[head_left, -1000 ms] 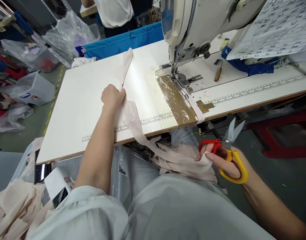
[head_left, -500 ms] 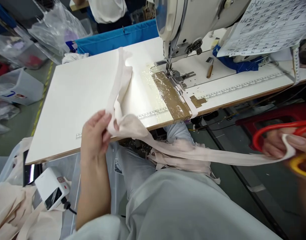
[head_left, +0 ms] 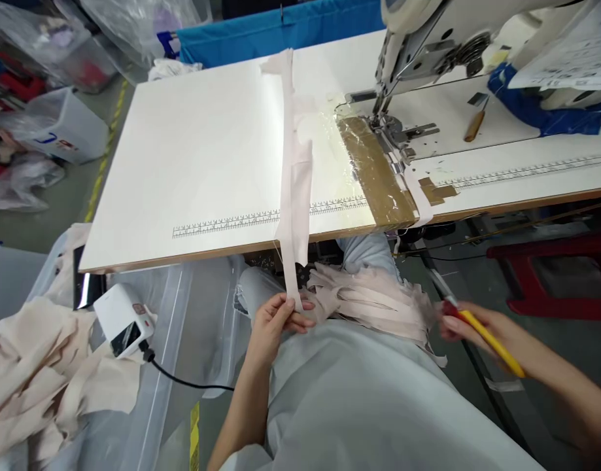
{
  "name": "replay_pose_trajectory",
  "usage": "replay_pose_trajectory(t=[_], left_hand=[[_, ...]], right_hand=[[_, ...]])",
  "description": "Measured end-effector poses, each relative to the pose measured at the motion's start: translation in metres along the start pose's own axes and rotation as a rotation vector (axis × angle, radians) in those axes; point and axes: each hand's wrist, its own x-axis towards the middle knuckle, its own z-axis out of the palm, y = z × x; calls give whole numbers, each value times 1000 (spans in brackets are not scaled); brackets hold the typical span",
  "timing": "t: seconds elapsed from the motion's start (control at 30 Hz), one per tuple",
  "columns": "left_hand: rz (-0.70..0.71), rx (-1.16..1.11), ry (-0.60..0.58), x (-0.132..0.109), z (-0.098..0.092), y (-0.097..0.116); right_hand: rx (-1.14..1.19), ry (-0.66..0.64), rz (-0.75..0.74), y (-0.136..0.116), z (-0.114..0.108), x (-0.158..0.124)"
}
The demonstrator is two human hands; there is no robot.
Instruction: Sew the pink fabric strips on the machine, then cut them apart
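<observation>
My left hand pinches the lower end of a pale pink fabric strip, just below the table's front edge. From there the strip runs up across the white tabletop to its back edge. Over to the right, my right hand is closed around red and yellow-handled scissors, their blades pointing up and away. Across my lap lies a bundle of pale pink strips. A short piece of pale band hangs over the table edge below the sewing machine's presser foot.
A sewing machine stands at the back right, with a wooden-handled tool beside it. At the lower left, a clear plastic bin holds fabric pieces and a white device with a cable. A red stool is at right.
My left hand has moved down and right, off the table edge, with the strip now straighter. The right hand has let go of the strip's other end and moved left, keeping the scissors.
</observation>
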Motion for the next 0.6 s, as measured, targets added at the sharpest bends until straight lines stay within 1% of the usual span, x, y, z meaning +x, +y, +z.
replay_pose_trajectory(t=[0.03, 0.07, 0.1, 0.17, 0.27, 0.33, 0.4, 0.47, 0.6], left_hand=[[-5, -22, 2, -1, 2, -1], [-5, -32, 5, -2, 4, -2], [3, -35, 9, -3, 5, -3], [30, -31, 29, -5, 5, -4], [42, -38, 53, -7, 4, -4], [27, -65, 50, -9, 4, -3], [17, -86, 33, -9, 3, -2], [25, -86, 30, -9, 3, -2], [23, -59, 57, -7, 3, -1]], right_hand=[[46, -180, -1, -11, 14, 11], [36, -328, -28, -23, 26, 22], [-32, -427, -76, -36, 36, 33], [-185, -566, -192, -59, 51, 58], [-310, -700, -259, -82, 65, 94], [-336, -767, -274, -89, 72, 112], [-350, -798, -283, -92, 79, 122], [-372, -781, -290, -94, 84, 125], [-421, -707, -314, -97, 88, 122]])
